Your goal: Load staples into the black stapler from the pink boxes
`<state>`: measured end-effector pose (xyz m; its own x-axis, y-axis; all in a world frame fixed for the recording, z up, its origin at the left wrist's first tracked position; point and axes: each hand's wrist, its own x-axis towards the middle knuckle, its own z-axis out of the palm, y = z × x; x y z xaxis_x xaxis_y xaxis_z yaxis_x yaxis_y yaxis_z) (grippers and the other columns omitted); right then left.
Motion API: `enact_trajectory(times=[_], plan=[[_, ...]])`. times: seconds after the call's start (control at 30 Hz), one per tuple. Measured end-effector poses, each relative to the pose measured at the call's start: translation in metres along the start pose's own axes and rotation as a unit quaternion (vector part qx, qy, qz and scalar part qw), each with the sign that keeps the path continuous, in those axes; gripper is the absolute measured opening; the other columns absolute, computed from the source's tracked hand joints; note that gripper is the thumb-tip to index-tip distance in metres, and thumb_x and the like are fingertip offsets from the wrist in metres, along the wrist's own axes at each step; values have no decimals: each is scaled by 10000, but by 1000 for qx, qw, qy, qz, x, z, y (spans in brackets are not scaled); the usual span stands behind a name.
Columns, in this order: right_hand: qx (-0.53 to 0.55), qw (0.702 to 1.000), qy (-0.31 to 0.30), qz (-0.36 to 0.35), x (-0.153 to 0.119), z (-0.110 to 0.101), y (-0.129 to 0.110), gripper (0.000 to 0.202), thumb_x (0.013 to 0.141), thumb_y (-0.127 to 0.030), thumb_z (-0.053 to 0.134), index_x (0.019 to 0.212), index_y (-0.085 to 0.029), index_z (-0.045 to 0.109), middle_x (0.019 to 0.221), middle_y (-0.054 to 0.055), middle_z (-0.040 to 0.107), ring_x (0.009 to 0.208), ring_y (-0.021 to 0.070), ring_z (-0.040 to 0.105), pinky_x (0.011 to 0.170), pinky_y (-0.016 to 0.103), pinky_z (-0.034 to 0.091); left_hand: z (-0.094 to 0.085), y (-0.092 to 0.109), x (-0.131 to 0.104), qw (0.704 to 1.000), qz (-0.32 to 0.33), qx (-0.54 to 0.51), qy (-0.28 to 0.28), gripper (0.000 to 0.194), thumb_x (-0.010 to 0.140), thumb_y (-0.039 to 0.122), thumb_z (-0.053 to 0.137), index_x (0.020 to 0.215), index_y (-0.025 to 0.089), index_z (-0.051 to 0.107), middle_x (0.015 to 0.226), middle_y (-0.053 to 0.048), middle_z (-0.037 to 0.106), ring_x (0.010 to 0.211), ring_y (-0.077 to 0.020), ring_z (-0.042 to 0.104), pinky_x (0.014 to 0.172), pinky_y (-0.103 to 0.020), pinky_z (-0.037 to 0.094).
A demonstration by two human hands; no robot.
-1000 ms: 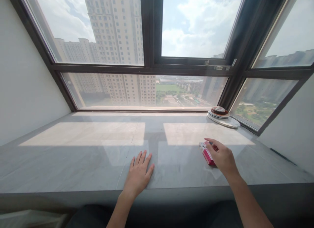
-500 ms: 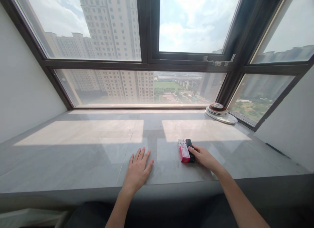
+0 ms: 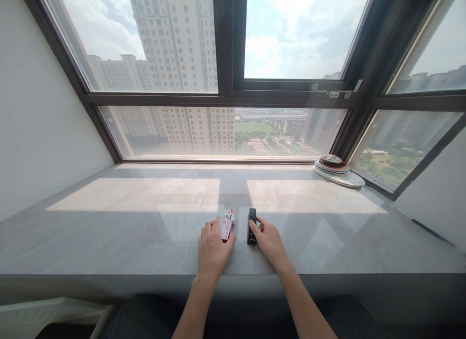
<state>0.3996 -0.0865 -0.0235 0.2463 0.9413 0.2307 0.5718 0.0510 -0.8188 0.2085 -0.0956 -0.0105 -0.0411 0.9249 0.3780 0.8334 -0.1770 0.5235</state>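
Note:
Near the front of the grey stone ledge [image 3: 145,246], my left hand [image 3: 213,246] is closed around a small red and white box [image 3: 226,228], whose far end shows beyond my fingers. To the right of it, a black stapler-like object [image 3: 252,227] lies lengthwise, pointing toward the window. My right hand [image 3: 267,239] grips its right side, with the thumb on top and the fingers at the far side. A narrow gap of ledge separates the box from the black object.
A stack of round plates or discs [image 3: 337,170] stands in the back right corner, by the dark window frame [image 3: 284,100]. White walls bound the ledge at both sides. A dark strip [image 3: 433,232] lies along the right wall.
The box and the black object, side by side before, have moved left and are apart. My left hand has taken hold of the box. My right hand has shifted left with the black object.

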Motion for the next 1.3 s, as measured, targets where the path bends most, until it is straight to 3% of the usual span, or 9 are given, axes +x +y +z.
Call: enact_trajectory(times=[0.17, 0.37, 0.5, 0.67, 0.83, 0.9, 1.0, 1.17, 1.3], plan=[[39, 998, 15, 35, -2, -34, 32, 689, 882, -667, 532, 1264, -111, 672, 563, -35, 500, 579, 190, 533, 558, 272, 386, -12, -18, 2, 1000, 4, -2, 7, 353, 924, 461, 535, 1179, 246, 648, 1069, -70, 616, 977, -243, 607, 886, -346, 462], [42, 999, 15, 25, -7, -33, 32, 692, 879, -682, 533, 1241, -113, 688, 573, -38, 482, 573, 182, 518, 556, 268, 381, -28, -61, 41, 995, -41, 75, 44, 345, 906, 441, 558, 1140, 209, 664, 1065, -78, 619, 989, -246, 601, 879, -330, 452], [41, 999, 16, 21, -7, -34, 30, 688, 879, -684, 528, 1232, -118, 696, 584, -31, 497, 580, 182, 520, 557, 268, 385, -39, -76, 57, 991, -53, 114, 43, 357, 917, 442, 546, 1150, 196, 658, 1078, -95, 628, 1011, -260, 591, 864, -334, 444], [39, 999, 12, 26, -7, -34, 31, 671, 877, -673, 540, 1228, -123, 699, 585, -32, 497, 582, 184, 531, 559, 271, 385, -52, -84, 32, 981, -66, 148, 108, 374, 947, 501, 489, 1142, 215, 630, 1112, -98, 625, 1053, -290, 569, 861, -372, 433], [23, 999, 23, 25, -9, -34, 27, 639, 891, -662, 522, 1216, -141, 698, 601, -24, 527, 600, 194, 561, 584, 285, 398, -64, -98, 0, 973, -113, 187, 77, 379, 914, 534, 517, 1080, 217, 640, 1074, -104, 621, 1033, -322, 551, 837, -413, 433], [9, 999, 18, 25, -11, -34, 25, 629, 879, -654, 550, 1230, -149, 683, 600, -30, 522, 602, 195, 563, 591, 286, 399, -64, -92, -5, 971, -113, 196, 80, 408, 912, 519, 526, 1168, 220, 632, 1148, -124, 600, 1081, -343, 524, 857, -439, 430], [2, 1000, 2, 18, -15, -33, 22, 617, 847, -624, 619, 1250, -158, 651, 592, -50, 489, 592, 185, 548, 596, 281, 400, -53, -62, -6, 978, -63, 177, 90, 417, 941, 480, 510, 1285, 264, 602, 1262, -123, 548, 1160, -339, 482, 931, -465, 402], [39, 999, -30, 3, -21, -35, 21, 505, 844, -559, 653, 1186, -190, 611, 601, -80, 437, 564, 156, 503, 583, 264, 404, -19, -7, -2, 993, 64, 103, -7, 332, 955, 482, 528, 1226, 338, 653, 1230, -71, 557, 1166, -291, 487, 1030, -471, 340], [32, 998, -61, -10, -22, -47, 19, 394, 850, -500, 662, 1108, -205, 617, 654, -63, 496, 601, 150, 513, 596, 258, 423, -7, -6, 2, 994, 49, 99, 8, 447, 930, 418, 591, 1357, 290, 558, 1263, -89, 547, 1194, -297, 478, 1027, -461, 351]])
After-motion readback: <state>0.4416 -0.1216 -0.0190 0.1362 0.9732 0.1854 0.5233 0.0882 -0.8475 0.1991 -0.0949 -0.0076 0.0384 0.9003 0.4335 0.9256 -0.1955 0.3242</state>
